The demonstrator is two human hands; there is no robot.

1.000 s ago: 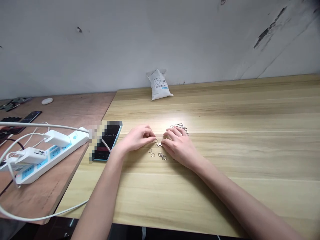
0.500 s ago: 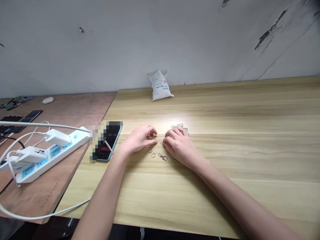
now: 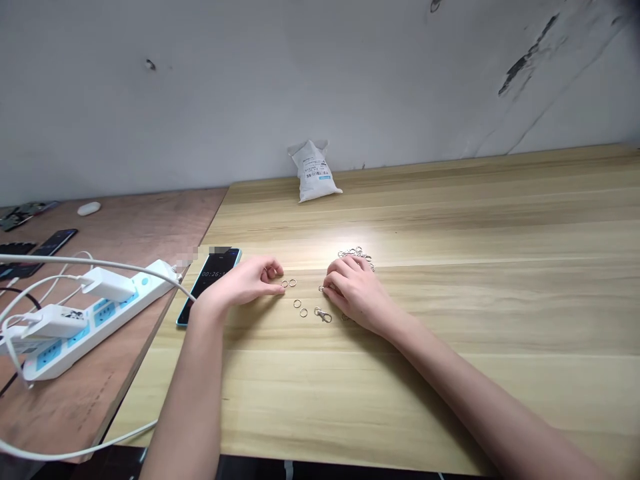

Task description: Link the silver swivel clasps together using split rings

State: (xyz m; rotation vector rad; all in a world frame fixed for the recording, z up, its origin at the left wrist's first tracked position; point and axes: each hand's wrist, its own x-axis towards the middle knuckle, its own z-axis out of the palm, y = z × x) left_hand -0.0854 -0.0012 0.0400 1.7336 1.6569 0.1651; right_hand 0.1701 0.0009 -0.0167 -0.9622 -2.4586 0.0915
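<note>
The left hand (image 3: 245, 281) is spread a little at two rings (image 3: 293, 283) on the tabletop (image 3: 475, 260), while the right hand (image 3: 357, 288) pinches a small metal bit (image 3: 321, 289) — which could slip away because it is so tiny.

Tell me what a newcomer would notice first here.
The left hand and right hand would likely catch the eye first, mid-picture, with metal rings lying between them. Next, perhaps, the white packet near the wall and the power strip at left.
</note>
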